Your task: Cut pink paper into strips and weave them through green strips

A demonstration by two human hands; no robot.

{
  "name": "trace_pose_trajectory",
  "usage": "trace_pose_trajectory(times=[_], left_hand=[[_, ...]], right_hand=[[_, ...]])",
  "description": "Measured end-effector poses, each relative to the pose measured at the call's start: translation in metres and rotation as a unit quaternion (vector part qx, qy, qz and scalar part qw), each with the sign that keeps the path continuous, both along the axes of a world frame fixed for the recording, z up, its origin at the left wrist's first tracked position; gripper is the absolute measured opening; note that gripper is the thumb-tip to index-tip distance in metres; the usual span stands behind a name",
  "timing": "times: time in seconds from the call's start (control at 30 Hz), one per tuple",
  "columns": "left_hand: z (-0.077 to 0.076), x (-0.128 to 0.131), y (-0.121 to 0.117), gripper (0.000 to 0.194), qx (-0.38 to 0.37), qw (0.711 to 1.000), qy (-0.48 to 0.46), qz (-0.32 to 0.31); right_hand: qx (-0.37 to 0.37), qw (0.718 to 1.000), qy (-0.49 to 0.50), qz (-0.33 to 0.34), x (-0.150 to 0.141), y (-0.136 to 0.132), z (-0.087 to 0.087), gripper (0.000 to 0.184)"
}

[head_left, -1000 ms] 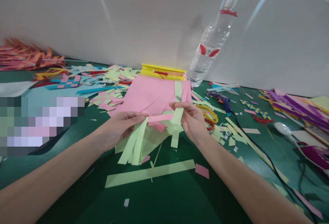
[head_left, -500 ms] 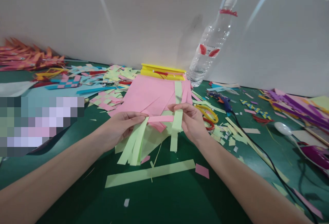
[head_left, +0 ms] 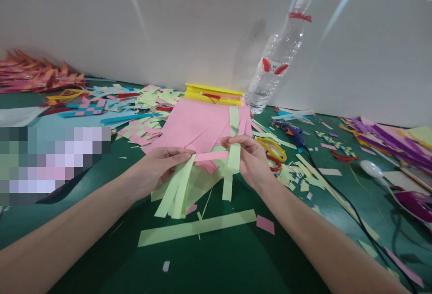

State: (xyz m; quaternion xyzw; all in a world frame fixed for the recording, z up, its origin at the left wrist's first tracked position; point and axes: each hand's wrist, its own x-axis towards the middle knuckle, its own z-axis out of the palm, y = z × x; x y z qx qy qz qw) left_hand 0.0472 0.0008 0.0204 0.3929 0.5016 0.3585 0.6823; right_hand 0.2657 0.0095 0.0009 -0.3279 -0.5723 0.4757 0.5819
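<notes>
Between my hands stretches a short pink paper strip (head_left: 212, 156). My left hand (head_left: 158, 168) pinches its left end, where several light green paper strips (head_left: 177, 190) fan downward. At the other end, my right hand (head_left: 248, 157) is closed on a folded light green strip (head_left: 234, 159) that crosses the pink one; how thumb and fingers meet there is partly hidden. Pink paper sheets (head_left: 189, 121) lie just behind, with a pale green sheet (head_left: 205, 181) under my hands. A long green strip (head_left: 199, 227) rests on the table nearer me.
A clear plastic bottle (head_left: 278, 60) leans against the white wall beside a yellow tray-like piece (head_left: 214, 91). To the right are scissors (head_left: 275, 150), a glue gun (head_left: 290, 132) with a black cord, paper scraps and a purple-and-white tool (head_left: 413, 204). Woven paper pieces (head_left: 141, 130) lie left.
Both hands stay almost in place. The hanging ends of the green strips have shifted very slightly.
</notes>
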Motion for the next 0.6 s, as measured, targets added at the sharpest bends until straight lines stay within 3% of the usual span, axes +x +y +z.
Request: trace_pose_trajectory(times=[0.27,0.6], left_hand=[[-0.0012,-0.0006,-0.0006,0.008,0.000,1.000,-0.003,-0.009],[0.0021,0.0001,-0.0015,0.005,-0.012,1.000,-0.021,-0.003]], right_hand=[[0.010,0.998,0.048,0.039,-0.0012,-0.0005,-0.0004,0.011],[-0.030,0.995,0.076,0.049,-0.0026,-0.0008,0.0009,0.006]])
